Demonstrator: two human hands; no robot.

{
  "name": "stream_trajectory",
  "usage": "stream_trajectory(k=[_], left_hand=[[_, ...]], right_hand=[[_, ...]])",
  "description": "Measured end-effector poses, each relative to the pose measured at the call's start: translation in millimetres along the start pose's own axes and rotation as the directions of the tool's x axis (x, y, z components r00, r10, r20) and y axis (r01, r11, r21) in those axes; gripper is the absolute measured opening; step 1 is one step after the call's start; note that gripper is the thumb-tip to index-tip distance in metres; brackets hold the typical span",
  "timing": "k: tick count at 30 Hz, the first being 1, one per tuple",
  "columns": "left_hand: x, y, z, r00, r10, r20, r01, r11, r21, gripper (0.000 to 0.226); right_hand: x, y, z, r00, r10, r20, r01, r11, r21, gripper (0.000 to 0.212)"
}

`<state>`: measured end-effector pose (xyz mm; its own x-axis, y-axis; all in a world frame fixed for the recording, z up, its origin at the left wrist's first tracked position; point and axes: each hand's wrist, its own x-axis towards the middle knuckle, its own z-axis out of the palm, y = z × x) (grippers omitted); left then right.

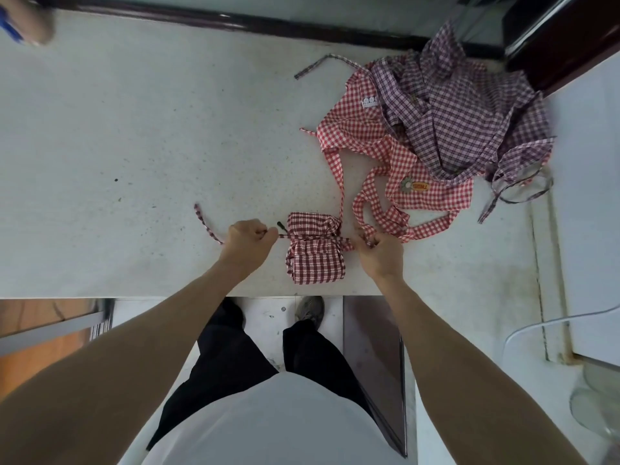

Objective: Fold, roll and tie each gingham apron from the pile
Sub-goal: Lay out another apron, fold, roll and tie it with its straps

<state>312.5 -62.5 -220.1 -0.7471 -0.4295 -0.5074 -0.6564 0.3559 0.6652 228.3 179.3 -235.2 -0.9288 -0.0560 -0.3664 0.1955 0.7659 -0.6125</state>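
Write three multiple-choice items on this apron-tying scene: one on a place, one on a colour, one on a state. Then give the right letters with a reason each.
1. Where does the dark red checked rolled apron bundle lie?
A. On the pile
B. Near the front edge of the pale speckled counter
C. On the floor

2. What colour is the crumpled gingham apron on top of the pile?
A. Purple
B. Green
C. Yellow

3. What are the hands doing?
A. Both lie flat on the counter
B. Only one touches cloth
C. Each grips a tie strap of the bundle

Answers:
1 B: the bundle sits close to the counter's front edge, apart from the pile.
2 A: purple checks lie over the bright red gingham apron.
3 C: the left hand and right hand each curl round a strap, one on each side of the bundle.
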Motion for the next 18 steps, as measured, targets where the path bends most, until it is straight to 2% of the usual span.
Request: stream_trajectory(k=[2,3,5,7,9,11,12,16,18], left_hand=[[-3.2,19.8,4.3,1.000,-0.010,-0.024,0.005,0.982,-0.187,0.017],[-5.6,30.2,8.3,1.000,-0.013,-0.011,0.009,0.950,-0.313,0.014],[-11.3,48.0,15.6,0.999,-0.001,0.038,0.020,0.859,-0.511,0.019],[-14.5,62.1,22.4,0.994,0.035,0.103,0.039,0.773,-0.634,0.024],[-12.9,70.7,29.2,0.982,0.045,0.181,0.103,0.676,-0.730,0.040],[-9.3,75.9,34.7,0.971,0.070,0.230,0.126,0.670,-0.731,0.053],[-7.3,78.7,39.5,0.963,0.106,0.249,0.098,0.722,-0.685,0.053],[-8.3,95.2,57.5,0.887,0.221,0.405,-0.010,0.886,-0.463,0.041],[-8.5,102.9,64.3,0.835,0.267,0.482,-0.141,0.949,-0.282,0.032]], right_hand=[[-3.2,-0.2,3.0,0.999,0.038,-0.010,-0.038,0.999,-0.015,0.054],[-4.7,0.0,3.6,0.999,0.051,-0.015,-0.052,0.998,-0.025,0.053],[-8.2,-3.0,5.5,0.998,0.055,-0.007,-0.055,0.997,-0.049,0.048],[-11.2,-7.3,6.5,0.999,0.050,0.005,-0.049,0.996,-0.068,0.035],[-12.6,-9.2,7.7,0.999,0.050,0.014,-0.049,0.995,-0.087,0.025],[-14.8,-9.0,11.2,0.998,0.054,0.027,-0.052,0.995,-0.085,0.023],[-16.6,-7.9,13.1,0.998,0.058,0.033,-0.055,0.995,-0.082,0.023],[-21.1,-4.8,17.7,0.995,0.084,0.054,-0.079,0.994,-0.080,0.032],[-19.4,-2.8,15.9,0.994,0.091,0.064,-0.085,0.992,-0.089,0.038]])
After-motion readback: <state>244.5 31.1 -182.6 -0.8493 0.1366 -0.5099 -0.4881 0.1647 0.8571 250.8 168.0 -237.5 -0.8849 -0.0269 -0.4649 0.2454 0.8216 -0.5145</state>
